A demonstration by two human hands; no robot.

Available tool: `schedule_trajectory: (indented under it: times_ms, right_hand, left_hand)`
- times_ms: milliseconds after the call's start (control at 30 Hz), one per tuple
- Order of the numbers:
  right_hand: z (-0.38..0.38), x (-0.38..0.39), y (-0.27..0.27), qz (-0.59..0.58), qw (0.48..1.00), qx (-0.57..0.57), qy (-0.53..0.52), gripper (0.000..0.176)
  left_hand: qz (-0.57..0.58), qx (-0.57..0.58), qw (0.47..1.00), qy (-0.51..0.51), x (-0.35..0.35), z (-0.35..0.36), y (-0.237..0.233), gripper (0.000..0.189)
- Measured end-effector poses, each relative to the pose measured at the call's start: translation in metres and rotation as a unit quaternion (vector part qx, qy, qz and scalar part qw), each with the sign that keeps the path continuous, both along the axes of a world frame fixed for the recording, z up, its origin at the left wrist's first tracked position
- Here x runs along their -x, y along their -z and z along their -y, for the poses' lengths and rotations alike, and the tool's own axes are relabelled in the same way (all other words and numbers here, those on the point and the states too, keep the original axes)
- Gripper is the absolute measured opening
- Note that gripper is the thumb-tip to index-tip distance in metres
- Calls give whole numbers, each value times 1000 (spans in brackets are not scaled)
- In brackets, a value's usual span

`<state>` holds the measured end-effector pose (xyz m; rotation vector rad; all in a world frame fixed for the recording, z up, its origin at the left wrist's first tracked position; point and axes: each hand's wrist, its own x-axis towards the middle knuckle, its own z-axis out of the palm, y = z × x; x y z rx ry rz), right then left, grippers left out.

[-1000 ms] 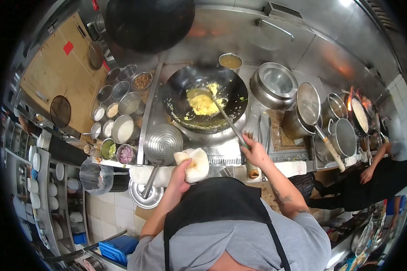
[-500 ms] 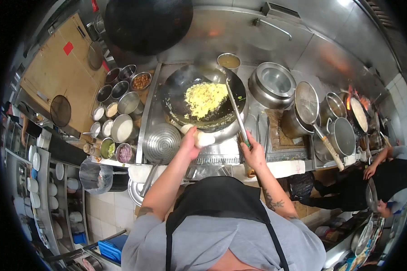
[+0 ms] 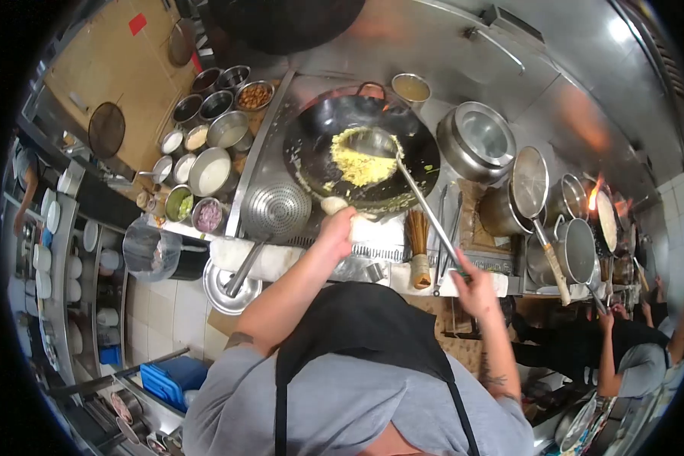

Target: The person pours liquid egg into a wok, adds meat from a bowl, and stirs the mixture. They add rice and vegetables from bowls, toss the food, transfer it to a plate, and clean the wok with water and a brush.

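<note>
A black wok (image 3: pixel 304 140) sits over the burner with yellow scrambled food (image 3: pixel 359 166) in it. My left hand (image 3: pixel 337 232) is closed around a pale cloth (image 3: pixel 363 227) at the wok's near rim. In my right hand (image 3: pixel 475 286) is the handle of a long metal ladle (image 3: pixel 425 204); its bowl rests on the food, partly covering it. A bamboo brush (image 3: pixel 419 247) stands between my hands, at the front of the stove. To the left of the wok lies a perforated strainer (image 3: pixel 278 213).
Bowls of ingredients, among them chopped onion (image 3: pixel 207 216), line the left. A metal pot (image 3: pixel 475 140), a mesh skimmer (image 3: pixel 530 182) and a flame (image 3: pixel 594 194) are at the right. Another person (image 3: pixel 640 363) works at far right. A bin (image 3: pixel 152 251) stands lower left.
The ladle's bowl has moved from the wok's far rim onto the food. My right hand has moved right and down. The wok has tilted back, showing its far handle; the camera view has shifted.
</note>
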<state>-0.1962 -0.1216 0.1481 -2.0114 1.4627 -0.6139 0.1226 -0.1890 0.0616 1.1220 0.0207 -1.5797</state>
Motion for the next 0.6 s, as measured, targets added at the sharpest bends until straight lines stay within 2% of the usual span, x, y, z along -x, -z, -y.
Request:
schedule_trajectory:
  times_ms: [33, 67, 133, 167, 233, 267, 300, 333, 433, 533, 600]
  right_hand:
    - [-2, 8, -28, -73, 991, -101, 38, 48]
    - [-4, 15, -54, -125, 990, -69, 12, 44]
    - [-4, 17, -100, -232, 962, -143, 11, 44]
    - [0, 16, -102, -241, 963, -121, -4, 44]
    - [9, 10, -103, -256, 962, -90, -34, 44]
    - [19, 9, -84, -206, 977, -36, -45, 44]
    - [28, -4, -77, -213, 976, -35, -32, 45]
    - [38, -18, -67, -226, 973, -45, -13, 46]
    - [64, -50, -8, -222, 974, -33, 29, 49]
    - [66, -76, 33, -198, 977, 5, 78, 49]
    - [56, -69, 52, -105, 990, 11, 90, 50]
  left_hand:
    - [-25, 6, 1000, 16, -3, -3, 0, 22]
    - [-22, -11, 1000, 5, 0, -15, -7, 22]
    - [-18, -35, 999, -14, 13, -50, -34, 22]
    - [-25, -29, 999, -30, 18, -60, -48, 24]
    - [-13, -29, 999, -15, 16, -47, -43, 24]
    - [-10, -31, 999, -8, 15, -39, -42, 24]
    - [1, -41, 999, 1, 13, -22, -48, 21]
    - [-37, -21, 999, 23, 6, -7, -41, 20]
    - [-31, 12, 998, 62, -6, 17, -1, 20]
    - [-10, 28, 998, 62, 1, -16, 16, 24]
    - [-22, 31, 998, 49, 9, -52, 36, 28]
